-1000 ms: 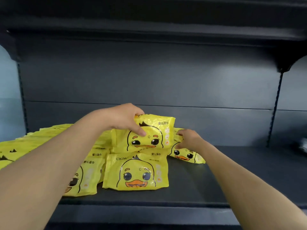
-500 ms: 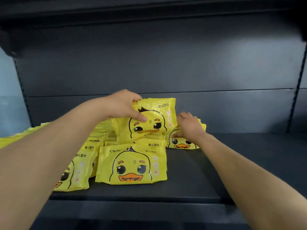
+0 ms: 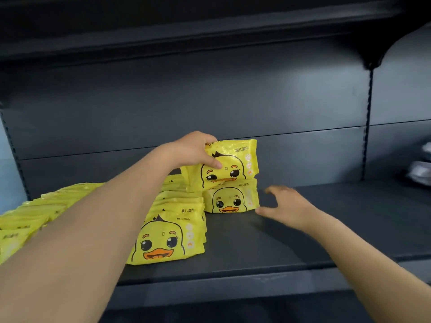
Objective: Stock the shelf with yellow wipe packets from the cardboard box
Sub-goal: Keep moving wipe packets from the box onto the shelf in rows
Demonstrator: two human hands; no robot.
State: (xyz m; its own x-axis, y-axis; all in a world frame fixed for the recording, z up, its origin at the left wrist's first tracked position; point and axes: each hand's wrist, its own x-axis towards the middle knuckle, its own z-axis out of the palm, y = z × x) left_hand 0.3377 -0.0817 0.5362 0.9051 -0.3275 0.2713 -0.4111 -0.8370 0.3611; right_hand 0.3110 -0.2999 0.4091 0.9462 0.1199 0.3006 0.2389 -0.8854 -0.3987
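Observation:
My left hand [image 3: 194,149] grips the top left corner of a yellow wipe packet [image 3: 231,164] with a duck face, thumb on its front. That packet stands tilted on top of another yellow packet [image 3: 232,198] at the back of the dark shelf [image 3: 291,241]. My right hand [image 3: 283,203] hovers just right of the lower packet, fingers spread and holding nothing. More yellow packets lie in front, the nearest one [image 3: 168,240] flat with its face up. The cardboard box is out of view.
A long row of yellow packets [image 3: 35,213] fills the shelf's left side behind my left arm. Bare shelf floor stretches to the right. A shelf upright [image 3: 367,127] stands at right, with pale wrapped goods [image 3: 422,169] beyond it. Another shelf board hangs overhead.
My right hand has let go of the lower packet and drawn back to the right, fingers opening. The left hand still holds the upper packet, now set on the lower one.

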